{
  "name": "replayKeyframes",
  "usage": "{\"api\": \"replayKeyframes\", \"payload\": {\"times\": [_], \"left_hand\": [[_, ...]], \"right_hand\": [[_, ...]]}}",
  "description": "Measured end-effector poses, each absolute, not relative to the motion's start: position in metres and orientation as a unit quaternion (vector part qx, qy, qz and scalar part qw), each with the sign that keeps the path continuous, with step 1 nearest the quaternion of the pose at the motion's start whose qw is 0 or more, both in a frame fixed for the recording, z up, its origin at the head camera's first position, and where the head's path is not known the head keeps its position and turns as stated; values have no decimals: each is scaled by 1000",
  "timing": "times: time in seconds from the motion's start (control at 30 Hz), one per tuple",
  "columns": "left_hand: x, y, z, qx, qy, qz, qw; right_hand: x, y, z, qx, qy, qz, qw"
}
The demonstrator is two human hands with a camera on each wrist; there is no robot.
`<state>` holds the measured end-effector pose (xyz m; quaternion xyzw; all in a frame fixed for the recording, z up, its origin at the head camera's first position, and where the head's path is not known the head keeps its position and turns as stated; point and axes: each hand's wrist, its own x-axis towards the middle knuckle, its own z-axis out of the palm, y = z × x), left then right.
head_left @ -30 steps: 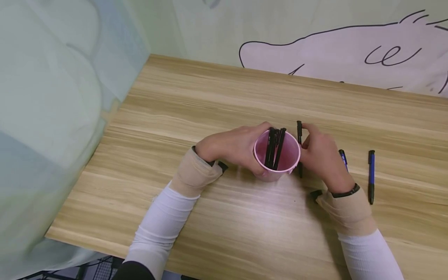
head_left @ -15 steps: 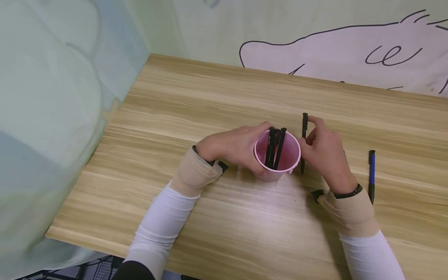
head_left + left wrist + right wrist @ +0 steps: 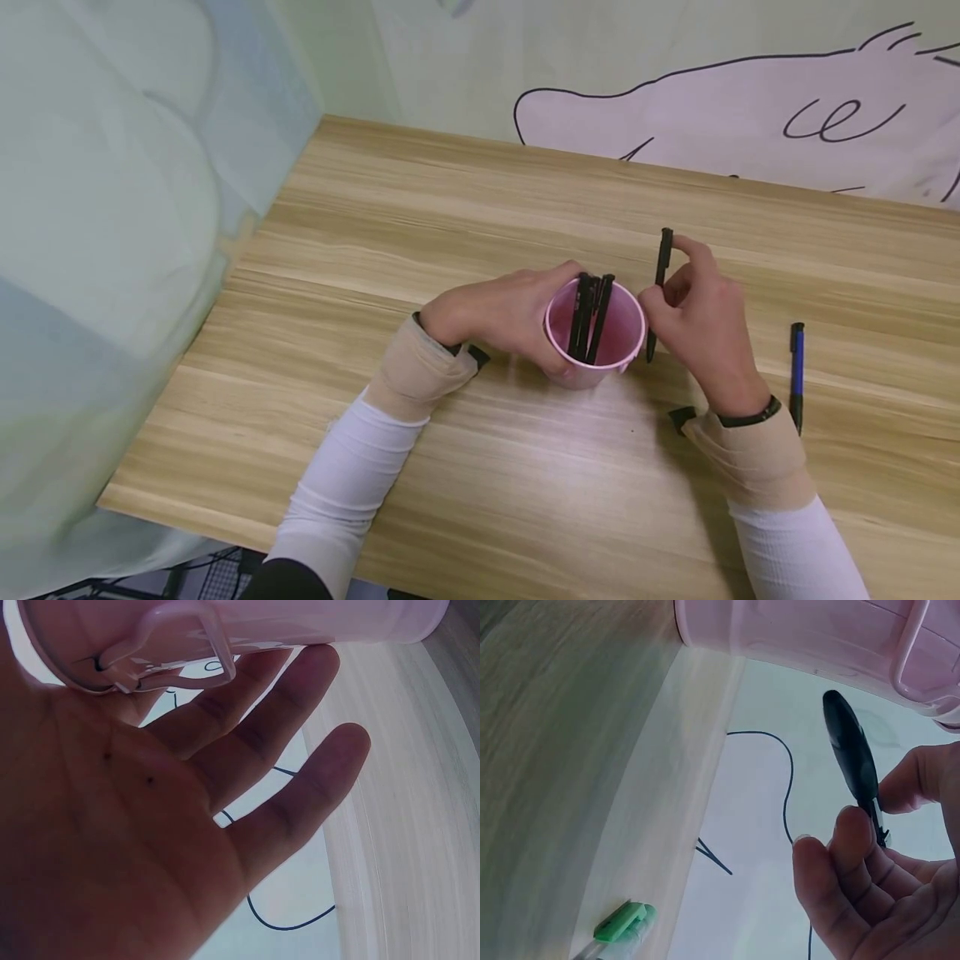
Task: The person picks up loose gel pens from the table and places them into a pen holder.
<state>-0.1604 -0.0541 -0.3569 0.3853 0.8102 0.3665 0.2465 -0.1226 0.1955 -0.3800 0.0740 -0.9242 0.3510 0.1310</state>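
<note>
Head view: we see a left hand [image 3: 498, 317] curled round a pink cup [image 3: 594, 337] near the middle of the table [image 3: 450, 217], while the right hand [image 3: 701, 325] pinches a black pen [image 3: 658, 287] between thumb and fingers, holding it upright just beside the cup's right side, its tip low by the cup's foot. Several black pens [image 3: 588, 317] already stand inside the cup, leaning toward its far rim. A blue pen [image 3: 796, 375] lies well apart toward the right edge of the table.

From the left wrist, we see the fingers [image 3: 262, 742] lying against the cup's wall beside its handle [image 3: 172, 645]. From the right wrist, the thumb and fingertips [image 3: 840, 847] nip the pen at mid-barrel.

We judge the pen light, stiff and somewhat slick; a pinch at the middle of the barrel suits it. The cup looks like thin plastic, light enough to tip, so a steadying hold round its wall fits.
</note>
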Motion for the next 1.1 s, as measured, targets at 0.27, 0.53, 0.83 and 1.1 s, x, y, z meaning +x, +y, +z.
{"api": "replayKeyframes", "payload": {"times": [0.27,0.53,0.83,1.1], "left_hand": [[-160,-54,-357,388,808,371,244],[-160,-54,-358,388,810,368,240],[-161,-54,-358,389,809,371,238],[-161,-54,-359,391,806,374,240]], "right_hand": [[-122,195,-379,74,-917,364,148],[-120,194,-378,71,-911,375,157],[-121,194,-377,85,-897,391,191],[-120,193,-376,102,-881,405,222]]}}
